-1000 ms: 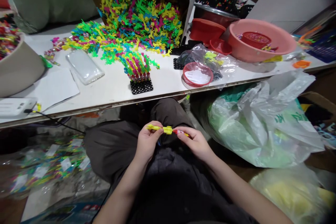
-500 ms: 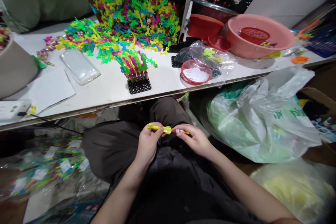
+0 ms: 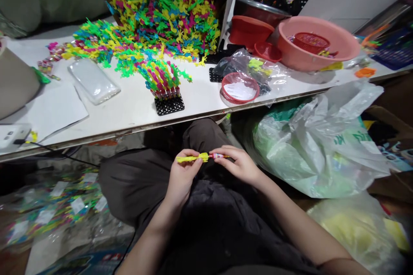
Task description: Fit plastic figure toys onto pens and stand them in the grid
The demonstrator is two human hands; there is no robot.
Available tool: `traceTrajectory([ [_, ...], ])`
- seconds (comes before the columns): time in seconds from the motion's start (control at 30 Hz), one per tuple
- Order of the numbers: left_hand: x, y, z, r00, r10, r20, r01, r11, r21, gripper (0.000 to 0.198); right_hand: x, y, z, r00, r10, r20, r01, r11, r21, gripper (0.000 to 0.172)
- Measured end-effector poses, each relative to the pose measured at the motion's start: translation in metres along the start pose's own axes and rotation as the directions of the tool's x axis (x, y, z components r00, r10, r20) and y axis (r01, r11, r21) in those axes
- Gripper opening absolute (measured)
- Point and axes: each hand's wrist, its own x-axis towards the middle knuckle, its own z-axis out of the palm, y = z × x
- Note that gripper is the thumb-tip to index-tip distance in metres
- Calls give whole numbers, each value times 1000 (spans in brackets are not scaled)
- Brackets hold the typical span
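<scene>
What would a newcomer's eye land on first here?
Probably the big heap of green, yellow, pink and blue plastic pieces at the back of the white table. In front of it, a black perforated rack holding a colourful cluster stands out too. Nearer, over the lap, the left hand holds a yellow piece and the right hand a small pink-and-white tube.

We are seeing smooth plastic in the figure point(image 3: 203, 157) and tube point(image 3: 218, 155), and matt cloth in our trousers point(image 3: 129, 180). Near the table's point(image 3: 134, 111) front edge, the rack point(image 3: 169, 107) is looking like black plastic, the red basket point(image 3: 238, 99) like ribbed plastic round white paper point(image 3: 240, 90). Farther from that edge, polished metal is gleaming on the bowl point(image 3: 254, 10), smooth plastic on the basin point(image 3: 300, 59).
</scene>
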Motion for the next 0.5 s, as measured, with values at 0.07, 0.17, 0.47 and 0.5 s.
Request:
traceTrajectory([
  [0.07,0,0,0,1000,-17,-3,17,1000,10,24,1,0,-1,1000,-2,4,2,1000,-14,22],
  [0.17,1,-2,0,998,-63,-1,63,998,12,25,2,-1,-3,999,1,34,1,999,-41,22],
  [0.47,2,-4,-1,983,-176,59,182,978,-106,29,3,1,-6,995,-33,92,40,997,-72,21],
  [0.5,1,-5,-2,980,-187,63,193,975,-113,30,3,2,-5,995,-36,98,44,996,-76,21],
])
